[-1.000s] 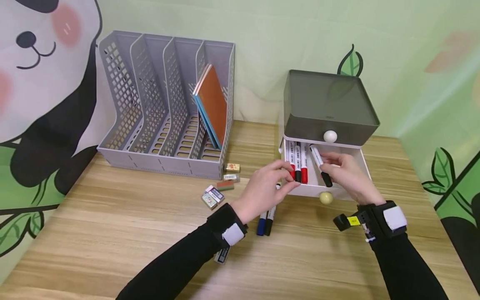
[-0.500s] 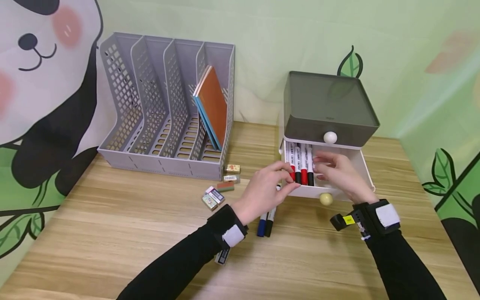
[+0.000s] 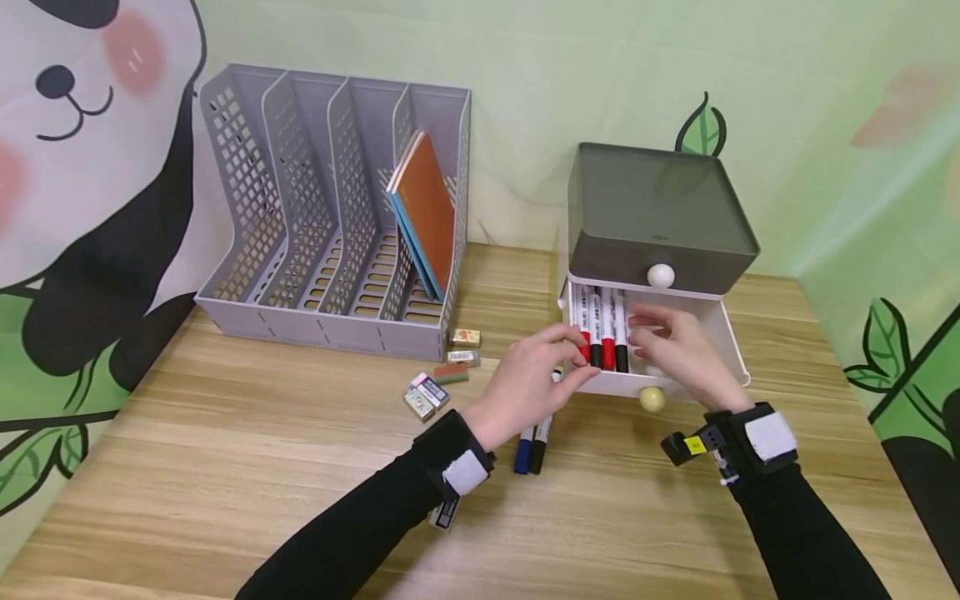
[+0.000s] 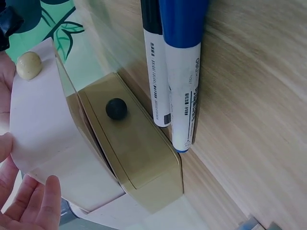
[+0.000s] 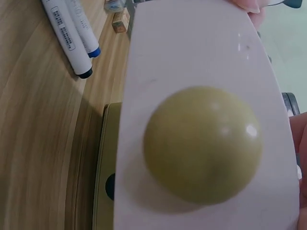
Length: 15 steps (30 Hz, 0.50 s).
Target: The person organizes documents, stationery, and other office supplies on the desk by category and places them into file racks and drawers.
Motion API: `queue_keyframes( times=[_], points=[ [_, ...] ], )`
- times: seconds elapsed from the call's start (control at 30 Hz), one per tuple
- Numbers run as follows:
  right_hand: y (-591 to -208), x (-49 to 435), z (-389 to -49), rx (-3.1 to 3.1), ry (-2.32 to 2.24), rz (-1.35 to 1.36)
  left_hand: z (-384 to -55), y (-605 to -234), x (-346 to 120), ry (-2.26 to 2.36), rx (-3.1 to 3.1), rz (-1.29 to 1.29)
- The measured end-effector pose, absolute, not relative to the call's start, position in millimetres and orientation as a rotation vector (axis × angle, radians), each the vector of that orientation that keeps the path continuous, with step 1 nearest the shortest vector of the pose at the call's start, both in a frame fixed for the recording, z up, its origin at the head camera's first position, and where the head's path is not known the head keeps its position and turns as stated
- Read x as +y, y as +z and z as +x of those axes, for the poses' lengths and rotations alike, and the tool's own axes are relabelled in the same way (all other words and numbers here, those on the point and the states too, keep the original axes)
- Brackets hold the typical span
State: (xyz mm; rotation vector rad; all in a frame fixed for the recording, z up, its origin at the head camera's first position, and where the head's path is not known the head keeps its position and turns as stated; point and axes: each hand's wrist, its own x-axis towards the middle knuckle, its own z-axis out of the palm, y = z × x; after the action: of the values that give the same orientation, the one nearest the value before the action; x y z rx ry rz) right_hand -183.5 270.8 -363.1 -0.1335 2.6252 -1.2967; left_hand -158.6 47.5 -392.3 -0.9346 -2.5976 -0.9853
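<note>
Four-sided and white, a pulled-out drawer [image 3: 611,383] holds several whiteboard markers [image 3: 596,321] side by side at its left, with red and black caps toward the front. My left hand [image 3: 521,379] rests at the drawer's front left corner, its thumb and index finger bent close to a red cap. In the left wrist view, its fingertips [image 4: 52,189] lie near the drawer's side. My right hand [image 3: 686,350] hovers inside the drawer, thumb and fingers apart, just right of a black-capped marker [image 3: 622,333]. A round yellowish knob [image 5: 204,143] fills the right wrist view.
A grey upper drawer [image 3: 663,200] sits above. Blue-capped [image 3: 523,454] and black-capped [image 3: 537,454] markers lie on the table below my left hand. Several erasers [image 3: 450,372] lie left of them. A grey file rack [image 3: 322,329] holding notebooks [image 3: 427,212] stands behind.
My right hand has laid the black-capped marker beside the others in the drawer and let go, fingers now just to its right. The left hand has stayed in place.
</note>
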Motion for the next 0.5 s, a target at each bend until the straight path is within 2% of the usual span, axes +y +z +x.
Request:
queue_keyframes(
  times=[0.3, 0.5],
  points=[
    [-366, 268, -173, 2.926, -1.373, -0.293, -154, -393, 38, -1.299, -2.565, -0.837],
    [-363, 260, -162, 2.984, -1.481, -0.267, -151, -397, 31, -1.253, -2.641, -0.728]
  ],
)
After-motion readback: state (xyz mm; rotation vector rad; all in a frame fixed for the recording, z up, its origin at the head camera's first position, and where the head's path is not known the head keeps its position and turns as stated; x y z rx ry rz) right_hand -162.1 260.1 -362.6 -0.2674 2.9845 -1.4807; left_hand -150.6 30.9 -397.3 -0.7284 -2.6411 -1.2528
